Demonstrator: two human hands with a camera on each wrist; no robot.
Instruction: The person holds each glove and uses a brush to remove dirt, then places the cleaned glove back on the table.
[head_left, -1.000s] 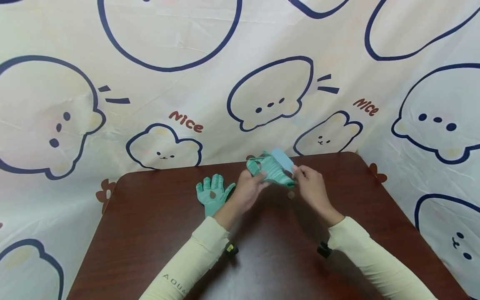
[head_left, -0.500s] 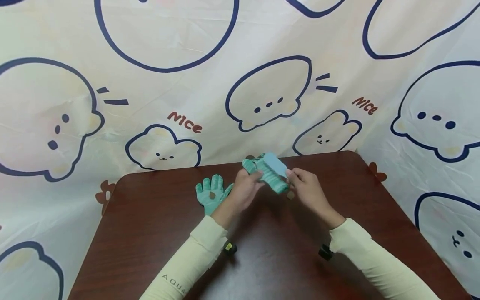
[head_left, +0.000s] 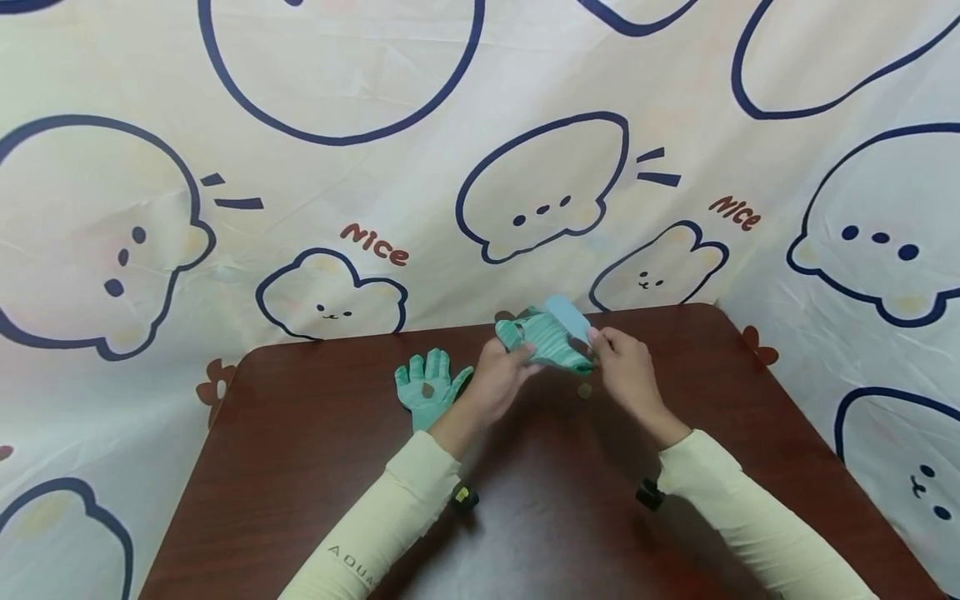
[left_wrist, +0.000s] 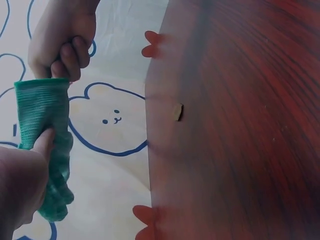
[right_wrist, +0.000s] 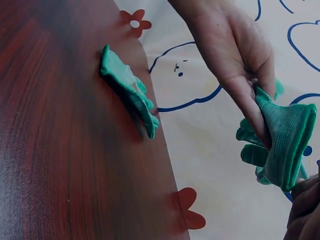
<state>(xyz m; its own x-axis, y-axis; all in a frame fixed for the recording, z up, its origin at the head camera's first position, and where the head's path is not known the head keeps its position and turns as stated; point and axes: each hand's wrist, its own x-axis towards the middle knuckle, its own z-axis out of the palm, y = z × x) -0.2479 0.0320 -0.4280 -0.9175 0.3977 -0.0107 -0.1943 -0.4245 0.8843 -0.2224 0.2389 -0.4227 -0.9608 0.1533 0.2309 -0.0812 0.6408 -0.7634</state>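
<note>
In the head view my left hand (head_left: 501, 379) grips a green knitted glove (head_left: 551, 342) above the table's far edge, thumb across it. My right hand (head_left: 624, 367) pinches a light blue flat piece with a rounded end (head_left: 567, 317), which lies over the glove. Whether it touches the knit, I cannot tell, and its underside is hidden. The left wrist view shows the glove's ribbed cuff (left_wrist: 42, 95) near my right hand's curled fingers (left_wrist: 72, 57). A second green glove (head_left: 427, 408) lies on the table with fingers spread and a brown spot on its palm.
The dark reddish-brown table (head_left: 337, 500) ends against a pale cloth backdrop (head_left: 420, 192) with cartoon outlines. A small tan disc (head_left: 584, 390) lies on the table below the hands. Dark devices (head_left: 649, 495) are worn at both wrists.
The held glove and the light blue piece tilted down and to the left half a second ago. Both are back up and right now, close to their first position. The lying glove stays put.
</note>
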